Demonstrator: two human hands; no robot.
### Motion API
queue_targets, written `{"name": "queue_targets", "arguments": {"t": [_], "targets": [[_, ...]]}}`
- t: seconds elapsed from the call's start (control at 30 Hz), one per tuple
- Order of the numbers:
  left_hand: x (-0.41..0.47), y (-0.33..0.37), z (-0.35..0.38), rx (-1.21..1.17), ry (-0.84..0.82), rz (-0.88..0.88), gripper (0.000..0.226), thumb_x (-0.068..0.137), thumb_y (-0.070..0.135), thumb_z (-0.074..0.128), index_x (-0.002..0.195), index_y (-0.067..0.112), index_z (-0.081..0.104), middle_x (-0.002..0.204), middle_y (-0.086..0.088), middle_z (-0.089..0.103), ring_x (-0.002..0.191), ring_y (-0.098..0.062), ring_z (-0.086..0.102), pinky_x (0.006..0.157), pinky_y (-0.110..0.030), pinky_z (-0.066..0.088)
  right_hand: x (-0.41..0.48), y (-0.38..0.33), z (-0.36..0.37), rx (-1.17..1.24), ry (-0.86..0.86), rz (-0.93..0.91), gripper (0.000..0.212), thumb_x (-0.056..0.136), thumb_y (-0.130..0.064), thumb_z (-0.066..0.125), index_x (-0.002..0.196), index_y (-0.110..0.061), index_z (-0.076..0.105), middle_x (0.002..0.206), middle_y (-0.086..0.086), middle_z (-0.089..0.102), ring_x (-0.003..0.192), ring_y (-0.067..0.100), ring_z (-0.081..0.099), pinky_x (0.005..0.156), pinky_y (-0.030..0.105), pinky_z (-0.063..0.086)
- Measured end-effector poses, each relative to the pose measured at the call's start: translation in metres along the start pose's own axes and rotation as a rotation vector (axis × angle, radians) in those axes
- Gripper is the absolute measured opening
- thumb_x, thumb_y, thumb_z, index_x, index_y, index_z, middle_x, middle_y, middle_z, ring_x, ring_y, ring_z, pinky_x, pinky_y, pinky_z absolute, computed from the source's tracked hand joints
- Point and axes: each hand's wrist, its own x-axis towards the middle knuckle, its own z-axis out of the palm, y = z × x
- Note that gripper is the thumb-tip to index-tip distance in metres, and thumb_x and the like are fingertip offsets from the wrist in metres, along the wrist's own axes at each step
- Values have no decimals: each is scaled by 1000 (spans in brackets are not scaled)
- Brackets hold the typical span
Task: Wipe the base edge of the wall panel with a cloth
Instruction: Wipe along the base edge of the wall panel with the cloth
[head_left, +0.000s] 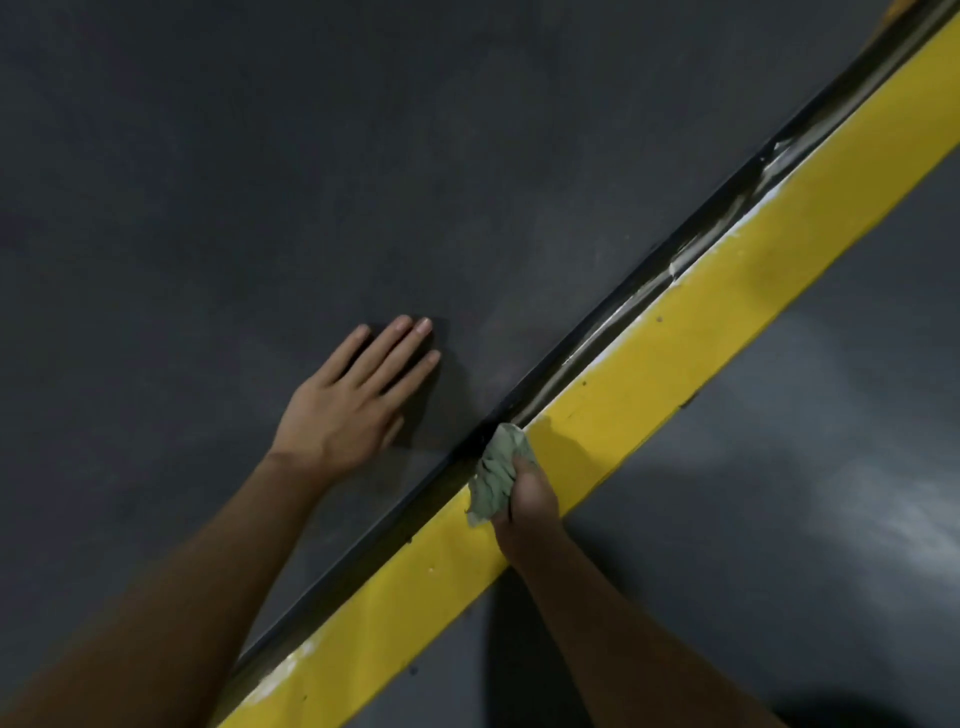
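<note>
Wall panel (208, 156), two hands (343, 410) (530, 506), one cloth (496, 478)

Left hand (353, 400) lies flat, fingers straight, against the dark grey wall panel (260, 182). Right hand (530, 506) grips a crumpled green cloth (496, 470) pressed to the panel's base edge (649, 306), beside the yellow floor stripe (701, 338). White residue marks the seam.

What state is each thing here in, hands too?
Left hand: open, flat on the panel.
Right hand: grips the cloth.
Cloth: bunched, pressed to the base edge.
Base edge: pale streaks beyond the cloth.
Yellow stripe: white smears, dark specks.
</note>
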Motion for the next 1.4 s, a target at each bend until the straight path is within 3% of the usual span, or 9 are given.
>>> {"name": "queue_targets", "arguments": {"t": [0.17, 0.43, 0.6, 0.7, 0.8, 0.93, 1.07, 1.27, 1.4], "targets": [[3, 5, 20, 130, 169, 10, 61, 111, 38, 28, 167, 15, 21, 173, -14, 13, 160, -32, 13, 130, -49, 4, 12, 0, -9, -176, 13, -84, 40, 96, -32, 64, 119, 0, 65, 94, 21, 69, 74, 31, 68, 66, 42, 55], [4, 4, 25, 166, 184, 25, 67, 109, 36, 33, 167, 11, 12, 173, -19, 3, 160, -36, 5, 129, -53, -9, -1, -18, -1, -345, 114, -175, 36, 99, -32, 58, 132, -16, 59, 109, 11, 70, 94, 30, 68, 66, 33, 55], [4, -1, 21, 60, 204, 49, 62, 106, 30, 24, 165, 11, 25, 172, -20, 12, 160, -37, 11, 130, -52, -4, -14, -15, 11, -336, 88, -233, 46, 101, -23, 55, 146, -31, 48, 122, 7, 66, 97, 25, 66, 64, 30, 54], [3, -2, 17, 31, 171, 55, 65, 103, 33, 31, 165, 12, 27, 172, -20, 11, 160, -36, 8, 130, -52, -4, -18, -4, 11, -345, 58, -262, 45, 100, -18, 56, 144, -28, 52, 121, 6, 68, 99, 24, 68, 68, 30, 57], [9, -3, 11, 8, 169, 26, 70, 101, 36, 41, 165, 12, 25, 172, -20, 9, 160, -35, 6, 130, -50, -5, -20, 1, 10, -342, 95, -253, 37, 98, -29, 60, 134, -23, 61, 107, 5, 74, 88, 23, 73, 63, 29, 58], [21, 0, 9, 60, 168, -3, 72, 105, 40, 39, 167, 12, 15, 173, -20, 2, 161, -35, 2, 129, -49, -8, -20, 7, 9, -399, 84, -228, 37, 93, -39, 68, 125, -20, 65, 96, 5, 76, 77, 21, 75, 55, 28, 57], [22, 5, 14, 125, 174, -28, 71, 108, 41, 32, 168, 11, 7, 173, -19, -3, 161, -34, 1, 128, -50, -8, -16, 16, 11, -442, 64, -264, 40, 90, -30, 73, 126, -17, 65, 103, 3, 74, 85, 20, 72, 58, 26, 56], [24, 7, 18, 136, 242, -43, 67, 110, 40, 35, 167, 10, 16, 173, -17, 9, 160, -33, 11, 128, -50, 1, -2, 13, 22, -380, 96, -211, 23, 97, -17, 61, 119, -13, 65, 96, 8, 70, 78, 21, 67, 52, 24, 54], [25, 8, 18, 149, 267, -49, 68, 109, 43, 37, 166, 10, 20, 173, -17, 14, 159, -33, 16, 128, -51, 4, 7, -6, 36, -289, 146, -147, 19, 98, -17, 58, 116, -22, 62, 98, 7, 69, 86, 24, 67, 73, 37, 58]]}}
